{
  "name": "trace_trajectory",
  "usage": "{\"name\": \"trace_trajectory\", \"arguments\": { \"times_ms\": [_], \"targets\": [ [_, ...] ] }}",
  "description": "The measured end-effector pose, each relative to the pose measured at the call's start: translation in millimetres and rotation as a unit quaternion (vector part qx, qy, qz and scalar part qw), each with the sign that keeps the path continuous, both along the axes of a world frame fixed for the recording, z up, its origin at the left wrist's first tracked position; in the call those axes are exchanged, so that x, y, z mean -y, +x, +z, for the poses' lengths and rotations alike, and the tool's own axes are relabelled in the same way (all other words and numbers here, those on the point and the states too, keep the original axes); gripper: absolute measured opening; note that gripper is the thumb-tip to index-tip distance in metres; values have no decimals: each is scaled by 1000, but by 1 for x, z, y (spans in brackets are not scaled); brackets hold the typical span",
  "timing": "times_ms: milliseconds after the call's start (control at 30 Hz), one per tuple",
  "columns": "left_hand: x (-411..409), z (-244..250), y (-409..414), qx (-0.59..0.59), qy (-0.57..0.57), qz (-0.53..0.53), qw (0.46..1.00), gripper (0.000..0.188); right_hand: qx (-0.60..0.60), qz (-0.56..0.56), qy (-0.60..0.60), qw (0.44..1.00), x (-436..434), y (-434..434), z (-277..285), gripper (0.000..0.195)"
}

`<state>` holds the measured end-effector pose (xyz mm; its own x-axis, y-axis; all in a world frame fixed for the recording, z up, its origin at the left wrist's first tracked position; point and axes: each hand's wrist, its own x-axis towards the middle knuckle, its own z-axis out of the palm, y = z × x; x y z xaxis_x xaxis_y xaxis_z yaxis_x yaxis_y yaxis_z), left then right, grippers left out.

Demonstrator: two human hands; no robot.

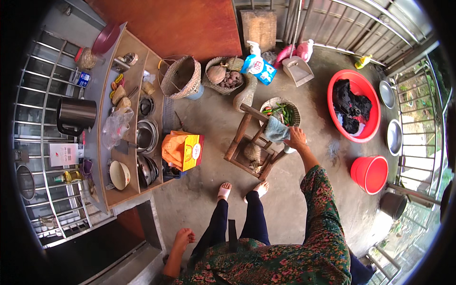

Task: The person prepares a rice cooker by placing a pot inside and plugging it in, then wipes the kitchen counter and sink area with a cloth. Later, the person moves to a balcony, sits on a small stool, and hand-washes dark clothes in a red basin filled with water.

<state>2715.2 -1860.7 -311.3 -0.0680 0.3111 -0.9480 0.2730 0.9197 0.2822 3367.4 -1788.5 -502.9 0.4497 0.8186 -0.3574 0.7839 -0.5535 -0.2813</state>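
Observation:
My right hand (296, 137) grips a blue-grey cloth (276, 129), which lies against a bar of a wooden frame (236, 138) standing on the floor, perhaps a stool or low stand. Within the frame's outline sits a rounded brownish object (252, 152) that I cannot name surely. Just behind the cloth, a woven basket (298, 114) holds green peppers (286, 112). My left hand (184, 236) hangs low beside my left leg, fingers loosely curled, away from any object.
At left stands a wooden shelf unit (123, 199) with pots and bowls. A yellow box (192, 152) is beside it. Woven baskets (181, 76) and a dustpan (298, 69) are farther back. At right are a red basin (374, 124) with dark wet cloth and a red bucket (370, 174).

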Motion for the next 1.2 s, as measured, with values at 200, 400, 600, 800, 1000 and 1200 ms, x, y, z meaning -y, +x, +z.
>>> {"name": "trace_trajectory", "arguments": {
  "times_ms": [200,400,600,800,1000,1200],
  "targets": [
    [45,-4,14,-16,-26,-12,999,16,-106,-7,-58,993,-17,24,-35,72],
    [57,-15,12,11,-16,-27,999,19,-94,-52,-74,991,-21,8,-25,62],
    [44,-25,-8,42,-12,-51,998,16,-51,-1,-109,993,-1,-51,8,67],
    [18,-28,-39,73,39,-48,995,14,-66,86,-113,988,35,-138,40,60],
    [-2,-24,-63,67,31,-57,996,16,-88,36,-45,994,101,-263,50,54],
    [-24,-24,-76,94,24,-113,989,16,-161,70,-104,979,162,-397,48,60]
  ]
}}
